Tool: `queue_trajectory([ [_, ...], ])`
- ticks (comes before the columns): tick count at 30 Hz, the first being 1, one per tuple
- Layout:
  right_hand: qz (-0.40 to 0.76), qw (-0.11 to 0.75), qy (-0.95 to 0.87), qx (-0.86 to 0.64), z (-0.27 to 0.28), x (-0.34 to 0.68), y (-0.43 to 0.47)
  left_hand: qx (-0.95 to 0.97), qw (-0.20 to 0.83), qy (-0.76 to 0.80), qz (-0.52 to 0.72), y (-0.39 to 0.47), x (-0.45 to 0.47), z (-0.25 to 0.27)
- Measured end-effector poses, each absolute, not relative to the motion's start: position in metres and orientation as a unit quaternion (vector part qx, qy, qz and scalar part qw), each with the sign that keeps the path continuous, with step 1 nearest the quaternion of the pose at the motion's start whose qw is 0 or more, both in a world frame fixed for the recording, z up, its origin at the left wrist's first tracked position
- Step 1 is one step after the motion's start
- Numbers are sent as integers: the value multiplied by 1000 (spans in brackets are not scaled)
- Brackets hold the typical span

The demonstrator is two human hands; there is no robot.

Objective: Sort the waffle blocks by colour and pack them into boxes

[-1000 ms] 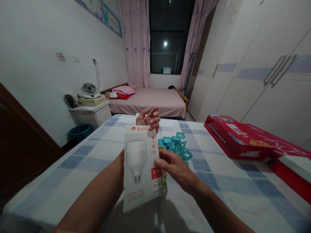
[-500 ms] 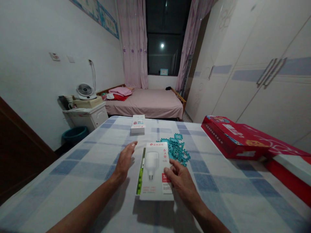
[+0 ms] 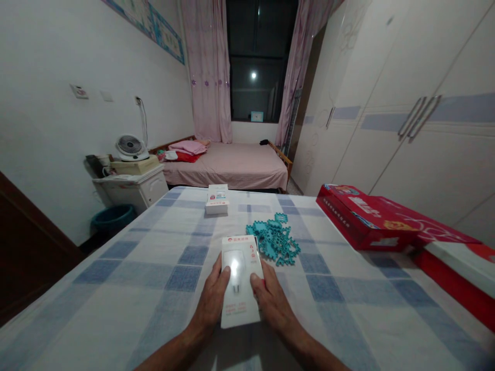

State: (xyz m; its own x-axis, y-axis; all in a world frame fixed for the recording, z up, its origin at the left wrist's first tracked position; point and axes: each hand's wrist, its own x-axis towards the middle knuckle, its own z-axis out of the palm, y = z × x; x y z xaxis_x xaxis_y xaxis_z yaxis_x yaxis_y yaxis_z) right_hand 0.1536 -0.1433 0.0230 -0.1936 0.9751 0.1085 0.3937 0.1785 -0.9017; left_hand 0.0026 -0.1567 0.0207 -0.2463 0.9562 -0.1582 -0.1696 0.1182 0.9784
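Note:
A white light bulb box [image 3: 240, 304] with a bulb printed on its front is tilted up above the table's near side. My left hand [image 3: 212, 288] is closed on its left edge, thumb resting on the front. On the opposite edge my right hand [image 3: 270, 293] grips it the same way, covering part of the red print. What the box holds is hidden from this side. Just beyond it lies a loose heap of teal toothed plastic pieces [image 3: 274, 239], with one square piece at the heap's far end.
Toward the table's far edge lies a smaller white box [image 3: 217, 200]. Red boxes [image 3: 359, 216] stand along the right side. A blue and white checked cloth [image 3: 154, 268] covers the table. Behind it are a bed [image 3: 240, 162] and, at left, a cabinet with a fan [image 3: 131, 148].
My left hand has come in from the side and taken hold of the box's left edge. The side gap showing green pieces is no longer visible. The view has shifted slightly.

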Motion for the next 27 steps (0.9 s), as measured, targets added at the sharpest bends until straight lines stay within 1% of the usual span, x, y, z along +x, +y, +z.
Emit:
queue_trajectory([
  [4, 452, 383, -631, -501, 25, 149, -150, 319, 495, 582, 561, -166, 8, 21],
  [9, 457, 417, -633, -465, 48, 163, -164, 304, 453, 620, 563, -185, 21, 29],
  [11, 456, 444, -620, -459, 57, 176, -170, 331, 455, 609, 559, -190, 29, 34],
  [14, 476, 482, -564, -473, 67, 208, -177, 415, 502, 543, 530, -190, 45, 44],
  [18, 519, 504, -456, -518, 81, 278, -182, 536, 520, 474, 467, -179, 69, 55],
  [20, 495, 511, -415, -567, 86, 325, -183, 590, 502, 461, 434, -168, 78, 55],
  [22, 442, 501, -411, -621, 87, 374, -181, 632, 470, 462, 408, -156, 83, 50],
  [25, 346, 484, -422, -684, 78, 443, -174, 668, 420, 464, 403, -139, 85, 36],
  [27, 333, 472, -424, -697, 67, 479, -168, 679, 402, 457, 411, -132, 83, 25],
])
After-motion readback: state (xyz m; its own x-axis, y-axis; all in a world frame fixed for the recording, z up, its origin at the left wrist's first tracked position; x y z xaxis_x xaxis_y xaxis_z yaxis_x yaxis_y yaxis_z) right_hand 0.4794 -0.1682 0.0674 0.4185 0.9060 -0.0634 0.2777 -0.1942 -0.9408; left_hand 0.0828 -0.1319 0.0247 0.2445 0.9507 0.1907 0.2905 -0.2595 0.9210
